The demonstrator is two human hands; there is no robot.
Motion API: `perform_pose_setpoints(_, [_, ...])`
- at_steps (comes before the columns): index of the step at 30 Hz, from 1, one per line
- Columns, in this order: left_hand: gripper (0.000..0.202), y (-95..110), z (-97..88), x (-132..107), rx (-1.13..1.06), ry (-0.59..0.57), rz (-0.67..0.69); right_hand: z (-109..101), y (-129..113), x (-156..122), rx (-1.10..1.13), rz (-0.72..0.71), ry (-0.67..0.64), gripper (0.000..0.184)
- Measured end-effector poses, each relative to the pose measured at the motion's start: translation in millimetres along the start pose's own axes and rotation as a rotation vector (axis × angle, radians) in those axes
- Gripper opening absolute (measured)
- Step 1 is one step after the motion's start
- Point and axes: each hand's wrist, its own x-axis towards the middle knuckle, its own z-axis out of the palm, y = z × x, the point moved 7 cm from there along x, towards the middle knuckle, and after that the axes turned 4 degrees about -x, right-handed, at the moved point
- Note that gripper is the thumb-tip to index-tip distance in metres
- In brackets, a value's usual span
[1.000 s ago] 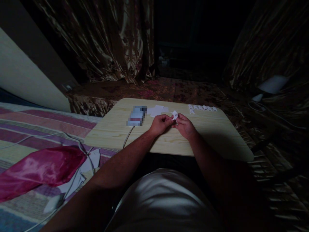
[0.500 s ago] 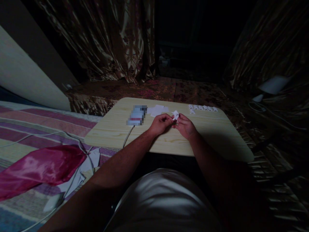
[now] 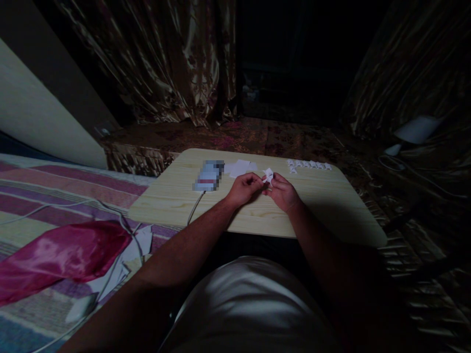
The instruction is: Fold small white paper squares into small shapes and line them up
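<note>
Between my two hands, above the wooden table [image 3: 176, 196], is a small piece of folded white paper [image 3: 269, 175]. My left hand [image 3: 245, 189] pinches its left edge between thumb and fingertips. On the other side, my right hand [image 3: 282, 190] grips it with thumb and curled fingers. The paper's lower part is hidden by the fingers. Loose white paper sheets [image 3: 241, 168] lie flat just beyond my left hand. At the table's far right, several small folded white paper pieces [image 3: 312, 164] sit in a row, with one more in front of them.
A blurred-out phone-like device [image 3: 209, 176] with a cable [image 3: 195, 208] lies left on the table. Left of the table, a pink satin cloth [image 3: 69, 255], papers [image 3: 114, 274] and a white adapter [image 3: 81, 307] lie on striped bedding. A white lamp [image 3: 417, 130] stands at right.
The folded paper has shifted very slightly to the right and tilted a little in my fingers. Both hands stay almost in place, and everything else looks the same.
</note>
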Motion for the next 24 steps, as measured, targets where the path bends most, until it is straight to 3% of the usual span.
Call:
perform_pose_setpoints(9, [0.038, -2, 7.3, -4, 0.099, -0.062, -0.053, -5, 2, 3, -0.057, -0.066, 0.074, 0.028])
perform_pose_setpoints(16, [0.028, 16, 12.1, -12, 0.389, 0.029, 0.152, -5, 4, 6, -0.157, -0.102, 0.136, 0.032])
perform_pose_setpoints(24, [0.019, 24, 11.9, -12, 0.486, 0.041, 0.301, -10, 3, 5, -0.28, -0.121, 0.236, 0.033])
